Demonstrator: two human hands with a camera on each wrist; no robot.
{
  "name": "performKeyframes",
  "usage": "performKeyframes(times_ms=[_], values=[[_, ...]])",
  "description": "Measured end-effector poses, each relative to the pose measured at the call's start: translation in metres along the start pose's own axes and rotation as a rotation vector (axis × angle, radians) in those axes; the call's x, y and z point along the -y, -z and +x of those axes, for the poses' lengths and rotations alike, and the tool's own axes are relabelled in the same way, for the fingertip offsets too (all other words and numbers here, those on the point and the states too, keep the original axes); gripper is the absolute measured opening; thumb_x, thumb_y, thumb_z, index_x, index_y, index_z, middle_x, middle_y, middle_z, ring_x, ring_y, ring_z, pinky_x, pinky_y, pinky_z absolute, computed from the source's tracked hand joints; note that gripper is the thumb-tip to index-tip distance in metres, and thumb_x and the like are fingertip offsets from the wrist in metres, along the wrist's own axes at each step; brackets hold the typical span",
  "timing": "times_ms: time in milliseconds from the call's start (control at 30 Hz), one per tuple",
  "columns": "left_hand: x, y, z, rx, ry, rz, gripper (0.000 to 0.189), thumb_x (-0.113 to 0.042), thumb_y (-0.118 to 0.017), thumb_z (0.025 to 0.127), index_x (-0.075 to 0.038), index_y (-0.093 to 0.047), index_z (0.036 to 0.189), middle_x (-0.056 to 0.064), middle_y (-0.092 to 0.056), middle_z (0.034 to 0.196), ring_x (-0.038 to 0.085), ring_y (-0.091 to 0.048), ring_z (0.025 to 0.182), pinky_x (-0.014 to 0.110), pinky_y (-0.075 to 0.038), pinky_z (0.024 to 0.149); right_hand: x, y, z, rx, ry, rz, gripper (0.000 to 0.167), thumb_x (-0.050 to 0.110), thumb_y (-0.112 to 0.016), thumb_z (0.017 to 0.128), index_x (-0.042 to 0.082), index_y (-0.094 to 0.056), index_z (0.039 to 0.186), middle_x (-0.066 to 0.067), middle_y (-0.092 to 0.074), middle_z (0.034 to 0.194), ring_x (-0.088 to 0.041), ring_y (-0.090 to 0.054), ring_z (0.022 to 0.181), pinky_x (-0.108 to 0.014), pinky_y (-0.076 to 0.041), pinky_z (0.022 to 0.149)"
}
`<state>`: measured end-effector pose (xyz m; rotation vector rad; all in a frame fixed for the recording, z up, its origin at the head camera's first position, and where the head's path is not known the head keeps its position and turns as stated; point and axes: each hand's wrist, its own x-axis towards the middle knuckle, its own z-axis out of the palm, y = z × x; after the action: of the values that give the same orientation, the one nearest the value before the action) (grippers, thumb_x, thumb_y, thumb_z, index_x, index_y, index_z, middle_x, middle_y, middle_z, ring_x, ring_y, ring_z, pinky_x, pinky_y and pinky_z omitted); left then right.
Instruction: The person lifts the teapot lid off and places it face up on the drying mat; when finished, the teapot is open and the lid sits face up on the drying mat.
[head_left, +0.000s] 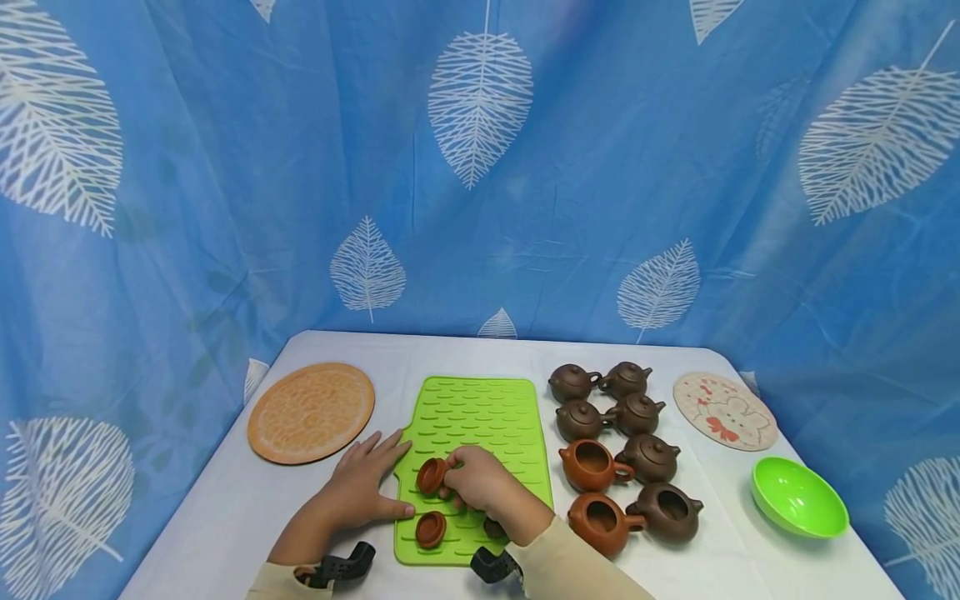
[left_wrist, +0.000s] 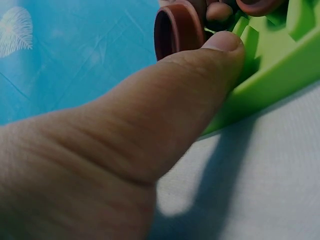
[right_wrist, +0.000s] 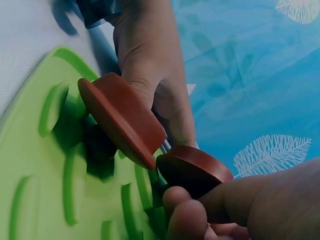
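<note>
My right hand (head_left: 480, 482) pinches a reddish-brown teapot lid (head_left: 431, 476) just over the left part of a green ridged mat (head_left: 480, 408). That lid is turned up with its hollow underside showing. A second reddish-brown lid (head_left: 431, 530) lies upside down on the mat nearer the front, and the right wrist view shows this lid (right_wrist: 122, 120) tilted among the ridges. Partly hidden under my right wrist is a dark brown lid (head_left: 492, 527). My left hand (head_left: 363, 483) rests at the mat's left edge with fingers spread and thumb (left_wrist: 220, 45) on the rim.
Several dark brown teapots (head_left: 651, 457) and two lidless reddish ones (head_left: 589, 465) stand right of the mat. A dark teapot (head_left: 670, 512) in front is lidless too. Further right are a rabbit-patterned round mat (head_left: 727, 412) and a green bowl (head_left: 799, 497). An orange round mat (head_left: 311, 412) lies left.
</note>
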<state>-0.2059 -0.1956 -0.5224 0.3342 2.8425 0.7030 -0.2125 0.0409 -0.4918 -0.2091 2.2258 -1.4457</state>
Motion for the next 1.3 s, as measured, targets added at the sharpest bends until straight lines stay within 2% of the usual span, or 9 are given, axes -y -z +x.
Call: performKeyframes(times_ms=[267, 467, 667, 867, 1133, 1300], values=[[-0.001, 0.000, -0.001, -0.005, 0.007, -0.013, 0.110, -0.072, -0.087, 0.068, -0.024, -0.047, 0.159, 0.000, -0.031, 0.172, 0.041, -0.017, 0.161, 0.068, -0.010, 0.127, 0.000, 0.003, -0.003, 0.001, -0.002, 0.056, 0.015, 0.006, -0.053, 0.103, 0.005, -0.068, 0.104, -0.010, -0.071, 0.080, -0.015, -0.059, 0.054, -0.025, -0.045, 0.046], [-0.002, 0.000, -0.001, -0.005, 0.006, -0.023, 0.111, -0.071, -0.088, 0.067, -0.024, -0.048, 0.159, 0.001, -0.030, 0.173, 0.041, -0.017, 0.160, 0.069, -0.009, 0.127, 0.002, 0.011, -0.006, -0.003, 0.005, 0.056, 0.017, 0.013, -0.054, 0.107, 0.005, -0.069, 0.107, -0.010, -0.071, 0.081, -0.016, -0.063, 0.057, -0.028, -0.052, 0.050], [-0.002, 0.000, -0.001, -0.006, -0.001, -0.021, 0.111, -0.072, -0.087, 0.068, -0.024, -0.047, 0.159, 0.001, -0.030, 0.173, 0.042, -0.017, 0.160, 0.070, -0.009, 0.127, 0.004, 0.029, -0.015, -0.039, 0.064, 0.002, 0.021, 0.024, -0.058, 0.108, 0.005, -0.067, 0.110, -0.010, -0.071, 0.089, -0.021, -0.065, 0.067, -0.034, -0.054, 0.057], [-0.002, 0.001, -0.001, -0.003, -0.001, -0.020, 0.110, -0.070, -0.088, 0.068, -0.024, -0.047, 0.160, 0.000, -0.029, 0.173, 0.042, -0.016, 0.160, 0.070, -0.008, 0.127, 0.005, 0.053, -0.026, -0.052, 0.111, -0.022, 0.031, 0.034, -0.060, 0.108, 0.006, -0.065, 0.122, -0.011, -0.071, 0.101, -0.025, -0.068, 0.078, -0.038, -0.054, 0.063], [-0.003, 0.003, -0.003, -0.004, 0.004, -0.023, 0.110, -0.069, -0.088, 0.068, -0.025, -0.046, 0.160, 0.000, -0.028, 0.173, 0.042, -0.015, 0.161, 0.070, -0.008, 0.126, -0.001, 0.090, -0.042, -0.173, 0.143, -0.041, 0.036, 0.040, -0.061, 0.107, 0.010, -0.066, 0.125, -0.010, -0.070, 0.104, -0.026, -0.066, 0.082, -0.037, -0.053, 0.064], [-0.004, 0.003, -0.004, -0.005, -0.004, -0.022, 0.110, -0.068, -0.088, 0.069, -0.024, -0.046, 0.160, 0.001, -0.029, 0.173, 0.042, -0.015, 0.160, 0.070, -0.008, 0.126, -0.006, 0.110, -0.051, -0.288, 0.121, -0.042, 0.026, 0.034, -0.065, 0.105, 0.016, -0.068, 0.123, -0.012, -0.070, 0.103, -0.022, -0.066, 0.081, -0.039, -0.055, 0.066]])
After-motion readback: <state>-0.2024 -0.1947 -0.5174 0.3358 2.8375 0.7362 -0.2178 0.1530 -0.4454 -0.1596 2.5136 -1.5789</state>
